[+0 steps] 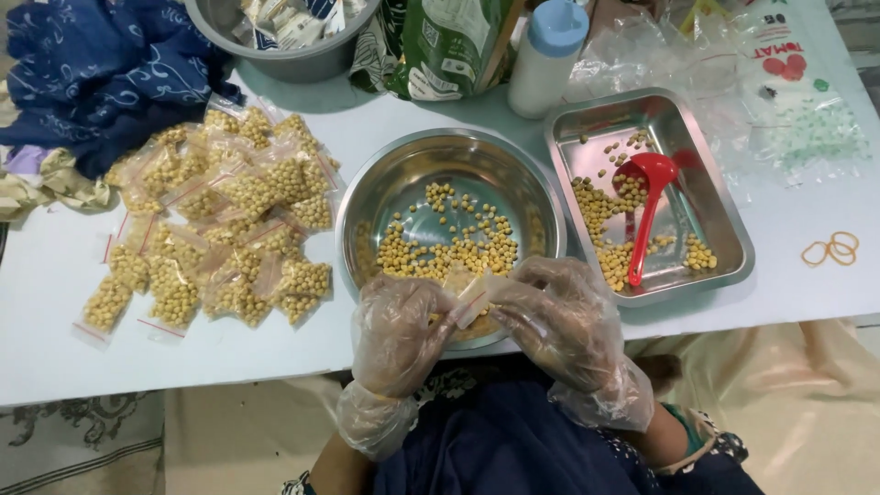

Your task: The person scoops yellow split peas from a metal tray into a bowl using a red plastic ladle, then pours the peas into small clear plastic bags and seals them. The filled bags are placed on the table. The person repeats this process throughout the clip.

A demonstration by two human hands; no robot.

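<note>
1. Our left hand and right hand, both in loose clear gloves, meet over the near rim of the round bowl. The fingers of both are curled closed, pinching a small clear bag between them.

2. The bag sits just above the bowl's near edge, between our thumbs. We cannot tell whether it holds any beans yet or whether its mouth is open; the gloves blur it.

3. We judge the step in hand to be working one small bag, either opening it to fill or pressing its strip shut. The next move calls for a steady pinch on both edges, so the thin plastic does not slip in the gloves.

4. Yellow beans lie scattered across the bowl's bottom, right under our hands.

5. Just to the right, touching the bowl, a square tray holds more beans and a red scoop.

6. To the left, well apart from our hands, filled bags lie in a heap on the table.

7. Farther back stand a white bottle, a green pouch and a grey basin; blue cloth lies at the far left, rubber bands at the right.
</note>
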